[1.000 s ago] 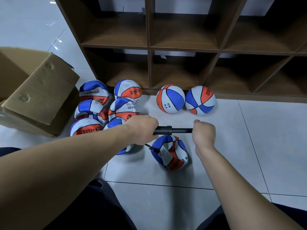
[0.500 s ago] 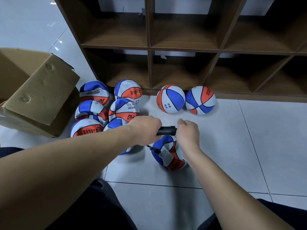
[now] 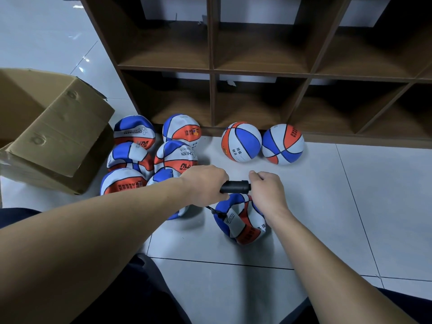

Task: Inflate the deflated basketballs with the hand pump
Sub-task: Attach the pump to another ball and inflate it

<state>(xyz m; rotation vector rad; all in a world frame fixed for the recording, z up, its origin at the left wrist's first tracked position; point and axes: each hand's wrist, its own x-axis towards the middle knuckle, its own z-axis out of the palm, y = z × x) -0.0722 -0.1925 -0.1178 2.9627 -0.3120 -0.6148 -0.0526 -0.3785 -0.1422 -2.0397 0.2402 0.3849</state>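
Pushed in since a second ago, the right hand [image 3: 266, 189] grips the handle against the pump [image 3: 235, 187] barrel clamped in the left hand [image 3: 205, 183]. Below them lies the limp ball [image 3: 240, 220]; full, straight strokes should work best.

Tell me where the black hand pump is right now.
In the head view, the black hand pump lies centre frame, gripped between left hand and right hand, above the crumpled basketball.
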